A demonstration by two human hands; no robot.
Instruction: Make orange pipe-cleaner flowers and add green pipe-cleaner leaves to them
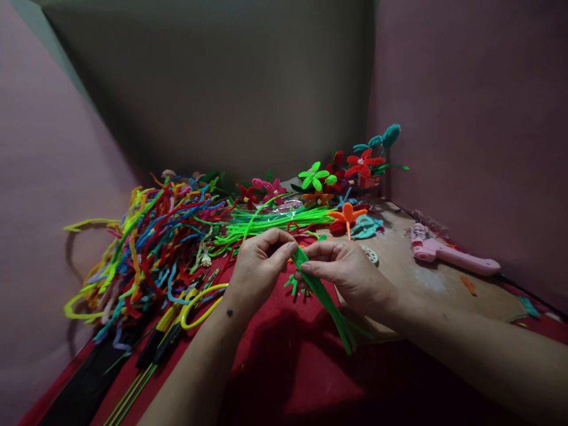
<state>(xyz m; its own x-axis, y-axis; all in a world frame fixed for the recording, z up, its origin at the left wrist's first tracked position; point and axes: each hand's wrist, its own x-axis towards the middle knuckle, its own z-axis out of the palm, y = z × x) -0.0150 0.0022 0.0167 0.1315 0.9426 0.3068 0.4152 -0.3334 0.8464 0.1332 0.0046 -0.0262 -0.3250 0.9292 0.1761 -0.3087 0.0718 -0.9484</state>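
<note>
Over the red surface, my left hand (pixel 261 263) pinches the upper end of a green pipe cleaner bundle (pixel 323 299). My right hand (pixel 350 272) grips the same bundle just below, with thumb and fingers closed around it. Its loose ends slant down to the right. Behind my hands lies a pile of bright green pipe cleaners (pixel 275 222). An orange fuzzy flower (pixel 348 214) on a short stem stands beyond my right hand. Small green pieces (pixel 290 286) lie below my hands, partly hidden.
A tangled heap of multicoloured pipe cleaners (pixel 151 248) fills the left side. Near it lie a yellow-handled tool (pixel 202 302) and thin green wires (pixel 133 393). Several finished flowers (pixel 364 164) stand at the back. A pink-handled tool (pixel 461 255) rests on the brown board (pixel 426 290) at right.
</note>
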